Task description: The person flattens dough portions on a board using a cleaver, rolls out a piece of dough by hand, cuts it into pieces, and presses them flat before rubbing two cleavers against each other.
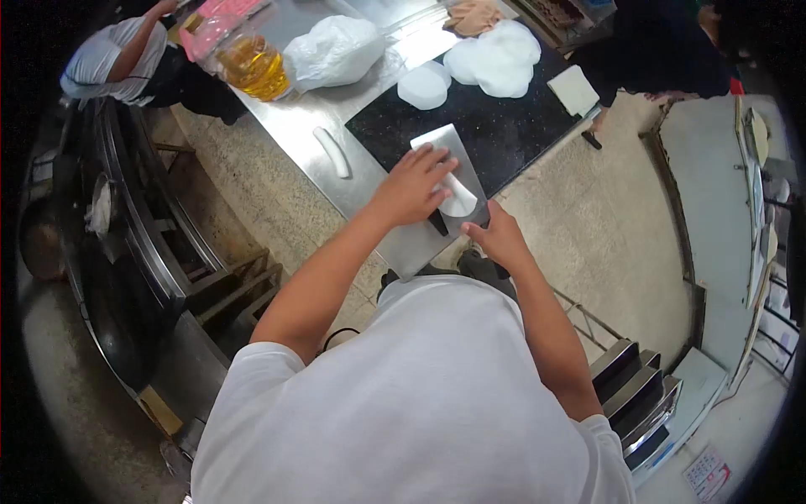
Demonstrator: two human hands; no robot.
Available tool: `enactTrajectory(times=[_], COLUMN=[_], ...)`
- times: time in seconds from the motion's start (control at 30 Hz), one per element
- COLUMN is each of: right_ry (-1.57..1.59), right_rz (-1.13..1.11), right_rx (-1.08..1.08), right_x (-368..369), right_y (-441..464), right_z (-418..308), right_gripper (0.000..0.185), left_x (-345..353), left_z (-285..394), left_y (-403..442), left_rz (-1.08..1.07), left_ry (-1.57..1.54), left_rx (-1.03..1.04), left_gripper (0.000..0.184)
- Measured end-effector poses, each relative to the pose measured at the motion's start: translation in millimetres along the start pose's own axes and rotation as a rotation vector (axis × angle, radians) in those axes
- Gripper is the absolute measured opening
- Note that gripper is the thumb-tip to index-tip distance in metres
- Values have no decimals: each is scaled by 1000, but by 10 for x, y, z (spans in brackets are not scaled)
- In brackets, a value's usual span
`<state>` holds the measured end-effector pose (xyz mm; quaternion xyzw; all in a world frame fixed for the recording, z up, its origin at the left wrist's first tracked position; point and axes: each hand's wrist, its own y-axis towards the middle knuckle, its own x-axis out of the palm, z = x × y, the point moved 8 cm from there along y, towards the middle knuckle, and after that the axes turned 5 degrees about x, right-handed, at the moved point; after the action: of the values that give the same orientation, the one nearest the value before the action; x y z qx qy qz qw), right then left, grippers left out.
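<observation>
My right hand (501, 239) is closed around the handle of a broad, flat-bladed cleaver (468, 157) at the near end of the black board (378, 126). Spread across the blade are the fingers of my left hand (420, 185), palm down. A white, dough-like piece (458, 202) shows beside those fingertips, against the blade. Whether my left fingers press on it, I cannot tell. To the left, a curved white strip (332, 153) lies on the metal table.
White rounds (424, 86), a white plastic bag (336, 50) and a jug of yellow oil (254, 67) stand farther back. A white square (574, 91) lies at the board's right edge near a dark handle (592, 140). Other people stand at far left and far right.
</observation>
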<state>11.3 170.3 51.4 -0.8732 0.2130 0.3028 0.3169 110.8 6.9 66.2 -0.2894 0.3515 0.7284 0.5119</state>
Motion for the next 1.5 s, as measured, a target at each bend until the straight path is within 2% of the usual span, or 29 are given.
enactTrajectory(times=[0.07,0.1,0.13,0.17,0.2,0.23,0.4,0.5,0.57,0.67,0.83,0.9,0.93,1.0,1.03,1.1,1.13,1.2,1.3,1.37,1.43,1.47,1.5], right_ry=[-10,-15,-35,-53,-53,-50,-46,-48,-93,-123,-95,-102,-119,-137,-215,-379,-380,-576,-628,-664,-763,-771,-265], right_rz=[-157,-149,-147,-145,-140,-160,-220,-306,-321,-436,-504,-513,-524,-537,-527,-458,-463,-302,-229,-189,-21,-20,-103], right_rx=[92,84,45,6,-1,12,-53,-74,-172,-148,-191,-190,-189,-199,-278,-425,-430,-558,-608,-661,-653,-654,-572], right_x=[-72,-96,-102,-104,-115,-109,-154,-198,-234,-291,-384,-412,-436,-499,-531,-575,-606,-728,-760,-777,-897,-813,-776], right_y=[-33,-19,-22,-32,-33,-35,70,175,230,314,492,600,664,848,951,1166,1219,1328,1440,1397,1290,1260,1253], right_z=[-107,-117,-133,-148,-149,-137,-70,-54,-48,-23,151,238,262,272,249,176,123,-40,-157,-249,-362,-344,-294], right_gripper=[62,62,55,48,48,48,50,51,49,47,47,47,47,46,45,41,41,35,31,30,28,28,26], left_x=[-79,-114,-121,-59,0,-3,12,-26,-83,-74,-28,-115,-112,-67,21,242,250,260,291,295,254,244,227], left_z=[232,307,325,332,335,353,407,440,480,540,634,762,818,794,757,580,621,657,642,618,593,593,602], left_y=[-26,-15,-4,2,10,18,72,118,187,221,328,436,478,477,458,340,345,313,247,259,258,259,259], left_rz=[-56,-29,-24,-105,-185,-179,-297,-286,-292,-312,-294,-107,-104,-69,-65,122,126,294,309,347,385,369,352], left_ry=[149,160,163,146,131,139,98,109,88,1,-91,-249,-244,-391,-387,-745,-743,-1009,-1153,-1221,-1290,-1341,-1395], left_rx=[105,122,126,123,119,118,10,-54,-96,-196,-360,-300,-305,-534,-541,-632,-638,-712,-821,-787,-748,-726,-702], left_gripper=[50,48,48,48,48,48,32,25,24,25,29,30,30,35,35,40,40,40,40,38,37,35,34])
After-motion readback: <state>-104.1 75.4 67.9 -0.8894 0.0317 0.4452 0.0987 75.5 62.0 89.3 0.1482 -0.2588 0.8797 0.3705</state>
